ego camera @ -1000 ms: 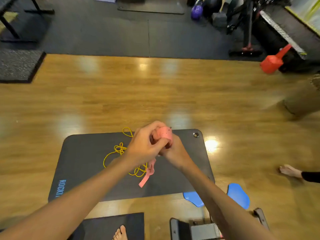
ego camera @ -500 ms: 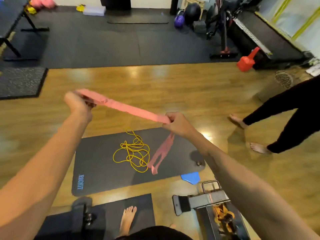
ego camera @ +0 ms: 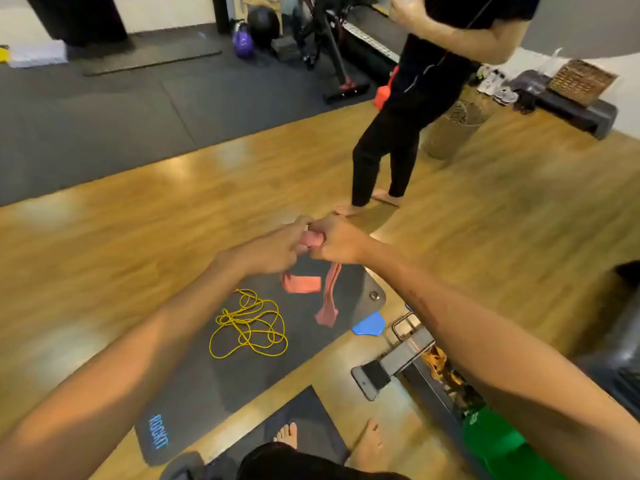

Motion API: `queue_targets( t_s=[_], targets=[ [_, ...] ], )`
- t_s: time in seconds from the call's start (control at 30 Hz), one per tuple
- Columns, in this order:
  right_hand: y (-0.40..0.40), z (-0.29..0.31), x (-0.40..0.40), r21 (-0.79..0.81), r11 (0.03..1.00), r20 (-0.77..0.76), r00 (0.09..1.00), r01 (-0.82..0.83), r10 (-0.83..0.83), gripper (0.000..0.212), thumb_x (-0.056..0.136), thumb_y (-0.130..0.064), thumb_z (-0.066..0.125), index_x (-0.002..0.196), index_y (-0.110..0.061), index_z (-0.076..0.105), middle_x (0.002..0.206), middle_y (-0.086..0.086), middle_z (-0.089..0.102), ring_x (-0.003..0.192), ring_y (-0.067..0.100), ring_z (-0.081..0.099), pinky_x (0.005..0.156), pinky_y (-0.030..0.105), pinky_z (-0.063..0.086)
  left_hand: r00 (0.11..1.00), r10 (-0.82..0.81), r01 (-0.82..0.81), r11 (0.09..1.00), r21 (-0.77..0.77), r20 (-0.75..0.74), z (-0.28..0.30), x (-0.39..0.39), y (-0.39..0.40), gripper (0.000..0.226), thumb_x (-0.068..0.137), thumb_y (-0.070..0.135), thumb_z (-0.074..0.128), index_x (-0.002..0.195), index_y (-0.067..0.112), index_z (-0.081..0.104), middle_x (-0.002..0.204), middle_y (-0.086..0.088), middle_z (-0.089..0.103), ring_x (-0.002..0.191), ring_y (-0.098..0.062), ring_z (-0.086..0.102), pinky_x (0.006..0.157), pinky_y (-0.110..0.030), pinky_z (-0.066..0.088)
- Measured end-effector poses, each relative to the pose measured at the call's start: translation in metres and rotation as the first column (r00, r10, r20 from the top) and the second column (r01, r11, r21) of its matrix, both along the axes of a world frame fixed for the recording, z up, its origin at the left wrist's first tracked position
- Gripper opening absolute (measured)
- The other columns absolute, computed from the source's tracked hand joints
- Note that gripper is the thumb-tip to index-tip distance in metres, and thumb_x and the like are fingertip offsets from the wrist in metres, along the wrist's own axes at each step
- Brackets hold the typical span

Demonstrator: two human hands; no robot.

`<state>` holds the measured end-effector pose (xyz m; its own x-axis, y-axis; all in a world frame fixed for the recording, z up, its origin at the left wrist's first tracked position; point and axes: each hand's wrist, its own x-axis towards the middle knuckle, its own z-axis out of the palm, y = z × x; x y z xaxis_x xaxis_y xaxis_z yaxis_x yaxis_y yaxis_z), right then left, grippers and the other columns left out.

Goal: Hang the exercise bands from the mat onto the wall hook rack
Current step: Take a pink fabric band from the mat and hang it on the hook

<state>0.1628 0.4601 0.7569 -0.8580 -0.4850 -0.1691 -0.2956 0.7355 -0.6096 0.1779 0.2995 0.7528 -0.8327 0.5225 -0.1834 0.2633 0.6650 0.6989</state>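
Both hands (ego camera: 277,249) rejoined, bunching flat pink band (ego camera: 311,239) together.

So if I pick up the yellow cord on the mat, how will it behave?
The yellow cord lies in loose tangled loops on the mat, so it is probably floppy and light. It may lift as one clump and snag. It is thin, so it could slip from a loose pinch.

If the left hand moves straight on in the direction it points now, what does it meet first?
Almost at once the right hand: the left hand points at it, knuckles nearly touching, both gripping the pink band between them.
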Motion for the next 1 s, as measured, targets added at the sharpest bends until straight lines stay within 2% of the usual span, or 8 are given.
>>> queue_targets(
  t_s=[0.07,0.23,0.4,0.5,0.6,0.67,0.77,1.0],
  targets=[
    [0.025,0.004,0.009,0.007,0.997,-0.001,0.997,0.072,-0.072,0.01,0.074,-0.009,0.069,0.075,-0.007,0.06,0.064,-0.002,0.049,0.059,0.013,0.043,0.049,0.011,0.031,0.997,-0.073,0.073,0.997,-0.003,-0.011,0.002,-0.01,0.004,0.047,0.094,-0.004,0.045,0.139,0.01,0.038,0.123,-0.001,0.047,0.115,-0.011,0.042,0.083,-0.014,0.03],
    [0.1,0.021,0.039,-0.013,0.951,0.009,0.951,0.308,-0.308,0.025,0.069,0.001,0.066,0.062,-0.017,0.05,0.059,-0.002,0.048,0.052,0.009,0.042,0.051,0.028,0.033,0.99,-0.116,0.111,0.992,-0.064,-0.082,-0.009,-0.032,-0.004,0.041,0.093,-0.009,0.044,0.133,0.0,0.046,0.123,-0.017,0.049,0.112,-0.025,0.046,0.086,-0.019,0.031],
    [0.14,0.036,0.086,-0.083,0.902,0.017,0.905,0.424,-0.425,0.034,0.07,0.0,0.064,0.056,-0.024,0.045,0.053,-0.006,0.04,0.044,0.003,0.034,0.045,0.02,0.025,0.936,-0.351,0.331,0.849,-0.413,0.029,-0.017,-0.026,0.053,0.045,0.083,0.012,0.052,0.127,0.004,0.045,0.124,-0.014,0.053,0.117,-0.029,0.05,0.089,-0.028,0.039],
    [0.154,0.038,0.112,-0.075,0.885,-0.022,0.886,0.46,-0.462,0.036,0.07,0.002,0.067,0.057,-0.022,0.045,0.054,-0.004,0.042,0.048,0.006,0.037,0.045,0.019,0.027,0.863,-0.487,0.5,0.861,-0.092,0.139,0.004,0.013,0.13,0.062,0.073,0.023,0.074,0.127,0.012,0.047,0.111,-0.001,0.06,0.098,-0.014,0.058,0.081,-0.026,0.046],
    [0.186,0.04,0.147,-0.079,0.847,-0.05,0.846,0.526,-0.531,0.021,0.069,-0.001,0.07,0.064,-0.015,0.054,0.057,-0.001,0.048,0.053,0.013,0.04,0.048,0.021,0.03,0.867,-0.489,0.474,0.869,0.138,0.101,0.019,0.05,0.195,0.029,0.068,0.027,0.068,0.092,0.015,0.057,0.078,-0.002,0.059,0.064,-0.01,0.053,0.062,-0.029,0.045],
    [0.221,0.041,0.178,-0.055,0.81,-0.039,0.81,0.583,-0.586,0.022,0.07,-0.001,0.068,0.065,-0.015,0.053,0.057,0.0,0.048,0.051,0.013,0.041,0.045,0.019,0.029,0.863,-0.504,0.492,0.854,0.168,0.034,0.026,0.06,0.225,0.011,0.065,0.02,0.058,0.075,0.021,0.054,0.066,0.001,0.049,0.056,-0.008,0.043,0.055,-0.028,0.036],
    [0.278,0.04,0.237,-0.028,0.72,-0.014,0.72,0.694,-0.694,0.031,0.073,-0.001,0.069,0.063,-0.021,0.048,0.056,-0.006,0.046,0.049,0.006,0.04,0.044,0.017,0.03,0.828,-0.56,0.558,0.816,0.148,-0.033,0.034,0.068,0.259,0.009,0.065,0.015,0.056,0.067,0.016,0.048,0.062,0.003,0.04,0.055,-0.006,0.035,0.053,-0.029,0.029],
    [0.373,0.066,0.37,-0.047,0.52,-0.103,0.514,0.853,-0.852,0.022,0.071,-0.006,0.066,0.063,-0.023,0.054,0.06,-0.006,0.055,0.057,0.007,0.051,0.054,0.022,0.037,0.66,-0.749,0.749,0.653,0.112,-0.047,0.051,0.165,0.385,0.013,0.068,0.014,0.062,0.078,0.021,0.056,0.068,0.002,0.054,0.057,-0.013,0.054,0.053,-0.027,0.045]
  ],
)
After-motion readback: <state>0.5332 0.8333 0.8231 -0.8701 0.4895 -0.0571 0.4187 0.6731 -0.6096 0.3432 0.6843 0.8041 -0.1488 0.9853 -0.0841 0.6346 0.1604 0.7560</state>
